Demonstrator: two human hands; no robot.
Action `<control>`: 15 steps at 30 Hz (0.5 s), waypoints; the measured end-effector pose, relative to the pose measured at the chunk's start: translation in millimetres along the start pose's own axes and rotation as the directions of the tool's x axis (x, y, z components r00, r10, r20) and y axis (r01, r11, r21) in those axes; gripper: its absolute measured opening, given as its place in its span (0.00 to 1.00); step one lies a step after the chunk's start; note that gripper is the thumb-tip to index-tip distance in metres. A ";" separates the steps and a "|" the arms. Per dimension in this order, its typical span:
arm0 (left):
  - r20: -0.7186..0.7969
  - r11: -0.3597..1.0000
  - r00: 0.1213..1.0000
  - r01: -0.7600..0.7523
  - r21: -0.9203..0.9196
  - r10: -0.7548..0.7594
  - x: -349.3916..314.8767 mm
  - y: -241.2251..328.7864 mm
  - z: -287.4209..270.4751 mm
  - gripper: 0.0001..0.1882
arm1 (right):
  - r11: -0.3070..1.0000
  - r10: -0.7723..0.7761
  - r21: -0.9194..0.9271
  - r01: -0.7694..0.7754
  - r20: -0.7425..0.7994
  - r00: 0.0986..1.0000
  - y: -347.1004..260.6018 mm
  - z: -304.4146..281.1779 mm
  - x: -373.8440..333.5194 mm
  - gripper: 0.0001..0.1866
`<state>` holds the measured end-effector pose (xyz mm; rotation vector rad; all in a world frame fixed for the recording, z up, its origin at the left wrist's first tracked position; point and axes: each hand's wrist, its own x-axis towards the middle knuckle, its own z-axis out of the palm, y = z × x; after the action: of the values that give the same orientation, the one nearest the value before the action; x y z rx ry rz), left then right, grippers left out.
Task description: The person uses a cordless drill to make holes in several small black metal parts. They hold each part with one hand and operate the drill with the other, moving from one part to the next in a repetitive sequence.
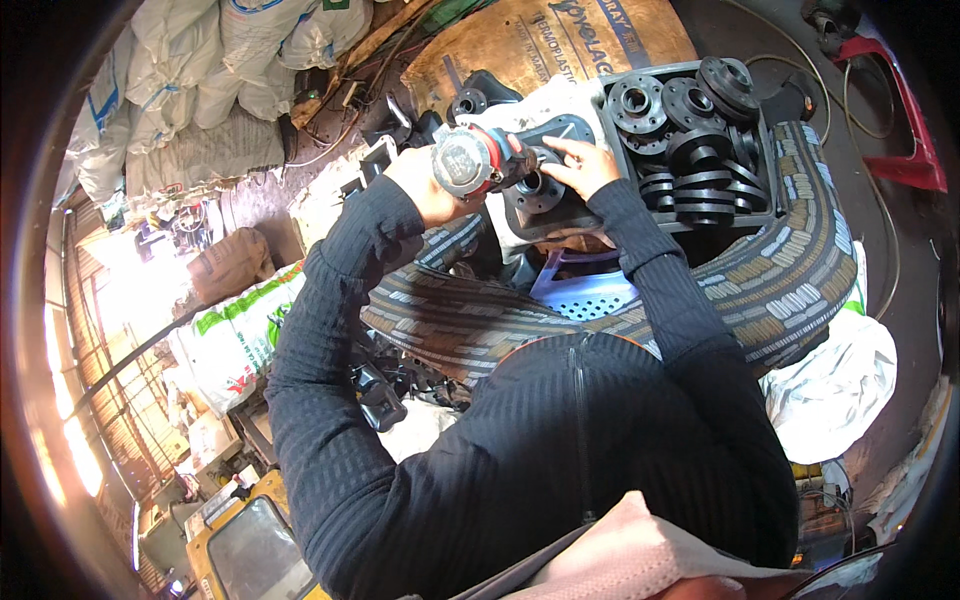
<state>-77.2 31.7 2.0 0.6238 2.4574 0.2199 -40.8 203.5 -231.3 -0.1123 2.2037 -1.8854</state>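
My left hand point(437, 190) is closed around a hand-held power tool point(464, 162) with a round silver-grey end and a red ring. The tool's dark front end reaches right, over a black flanged metal hub point(537, 192). My right hand point(585, 168) grips the hub's far right side, its fingers bent toward the tool's front. The hub rests on a dark metal part over white cloth point(565, 100). Where the tool meets the hub is partly hidden.
Right of my hands stands a grey crate point(770, 205) filled with several black flanged hubs point(637, 104). A patterned padded ring point(790, 290) curves around a lilac plastic stool point(580, 285) before me. Cardboard point(520, 50) lies beyond; white sacks point(180, 60) are piled at far left.
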 end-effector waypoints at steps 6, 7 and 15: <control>0.017 0.997 0.999 -0.037 0.072 0.036 6.3 -13.1 12.2 0.19 | 0.938 0.182 0.280 -0.204 0.105 0.978 13.8 6.7 -1.9 0.23; 0.036 1.000 0.999 0.000 0.019 -0.001 5.3 -8.6 11.1 0.18 | 0.930 0.194 0.294 -0.222 0.119 0.974 13.6 7.1 -2.6 0.23; 0.016 0.985 0.997 0.082 -0.149 -0.080 7.9 -6.0 28.9 0.16 | 0.906 0.218 0.325 -0.273 0.197 0.956 11.6 3.3 -7.4 0.23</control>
<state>-68.4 30.7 -27.2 0.4582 2.4239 0.3644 -31.8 203.8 -242.2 0.0767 1.6629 -2.0092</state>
